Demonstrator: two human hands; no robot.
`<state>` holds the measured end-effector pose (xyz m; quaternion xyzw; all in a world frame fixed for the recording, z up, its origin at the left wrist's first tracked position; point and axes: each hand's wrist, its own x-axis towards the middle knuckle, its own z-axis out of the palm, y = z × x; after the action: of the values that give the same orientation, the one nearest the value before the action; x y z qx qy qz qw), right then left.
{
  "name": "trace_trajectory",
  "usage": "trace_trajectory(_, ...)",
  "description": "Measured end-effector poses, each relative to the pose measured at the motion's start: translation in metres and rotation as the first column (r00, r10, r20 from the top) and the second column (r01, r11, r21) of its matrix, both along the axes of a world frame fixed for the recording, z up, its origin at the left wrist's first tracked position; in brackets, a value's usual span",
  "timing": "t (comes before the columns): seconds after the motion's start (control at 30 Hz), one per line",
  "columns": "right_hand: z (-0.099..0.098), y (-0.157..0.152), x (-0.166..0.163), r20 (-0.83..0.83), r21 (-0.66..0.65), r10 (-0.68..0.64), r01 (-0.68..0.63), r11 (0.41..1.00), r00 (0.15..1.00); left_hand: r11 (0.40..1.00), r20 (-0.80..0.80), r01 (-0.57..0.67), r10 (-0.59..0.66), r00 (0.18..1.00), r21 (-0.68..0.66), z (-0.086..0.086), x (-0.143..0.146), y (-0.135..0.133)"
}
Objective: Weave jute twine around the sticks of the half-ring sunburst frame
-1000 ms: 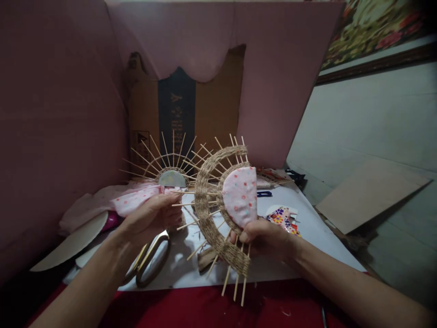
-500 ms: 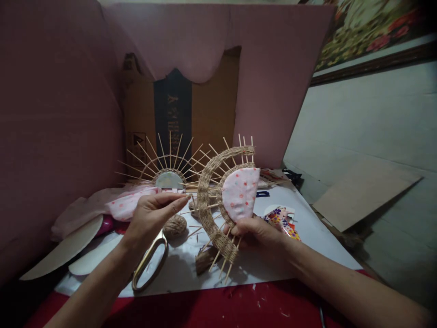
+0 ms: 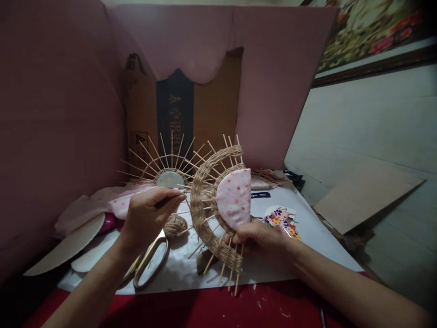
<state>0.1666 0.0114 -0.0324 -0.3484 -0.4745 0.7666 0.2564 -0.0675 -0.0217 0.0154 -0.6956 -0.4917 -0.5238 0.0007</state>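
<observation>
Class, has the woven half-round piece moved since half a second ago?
Yes: the woven half-round piece, held in the right hand, has shifted left in the view, closer to the dark blue stripe on the cardboard.

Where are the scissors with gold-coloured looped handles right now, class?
In the head view, the scissors lie left of centre on the white tabletop sheet, below the left hand, with the ball of brown twine just above and to their right.

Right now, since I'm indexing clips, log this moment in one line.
right hand: holding twine-woven stick frame; left hand: fingertips pinched, beside it; scissors: on white sheet
</observation>
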Motion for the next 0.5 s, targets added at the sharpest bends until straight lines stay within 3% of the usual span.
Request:
trace_trajectory(0.13,-0.004,0.004,0.006,0.044,0.010,0.067,-0.067,0.998,0.997,1.000,0.005,-0.015,0.015,1.000,0.013,-0.002,-0.008,0.005)
trace_trajectory(0.3,-0.009,0.007,0.012,0.039,-0.046,0.136,-0.135,0.990,0.990,0.999,0.136,0.003,0.003,0.991,-0.044,0.000,-0.014,0.006)
trace_trajectory(0.5,-0.006,0.006,0.013,-0.104,-0.112,0.193,-0.204,0.973,0.976,0.998,0.257,-0.058,0.055,0.965,0.006,-0.001,-0.014,0.009)
